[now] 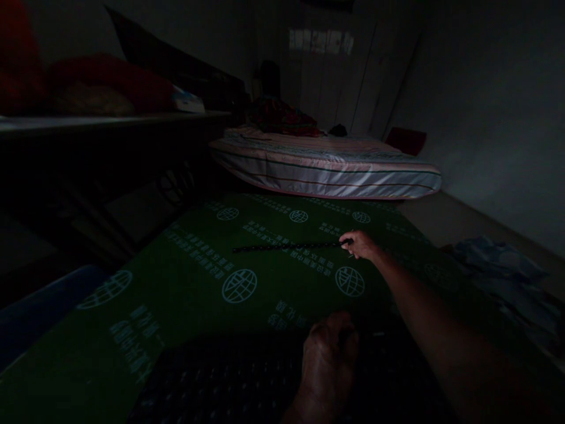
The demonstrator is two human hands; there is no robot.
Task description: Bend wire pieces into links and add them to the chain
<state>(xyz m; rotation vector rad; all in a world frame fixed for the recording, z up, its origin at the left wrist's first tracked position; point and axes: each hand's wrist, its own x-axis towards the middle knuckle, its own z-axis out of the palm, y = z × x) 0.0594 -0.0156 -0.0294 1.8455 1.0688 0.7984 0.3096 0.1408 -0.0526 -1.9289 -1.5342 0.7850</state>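
Observation:
My right hand (358, 245) reaches out over the green sheet (282, 300), its fingers pinched on the right end of a long thin dark strip (282, 247). Evenly spaced, twist-like marks run along the strip, which stretches leftward just over or on the sheet. Nearer to me, my left hand (329, 365) is closed, with its fingers curled at a large black piece with a grid-like surface (220, 377). Something dark shows by the left fingertips, too dim to make out.
A mattress with a striped cover (326, 171) lies beyond the green sheet. At left stands a table (110, 122) with red cloth (115, 76) and a small box (188, 100). Bluish crumpled cloth (498, 259) lies at right. The room is very dark.

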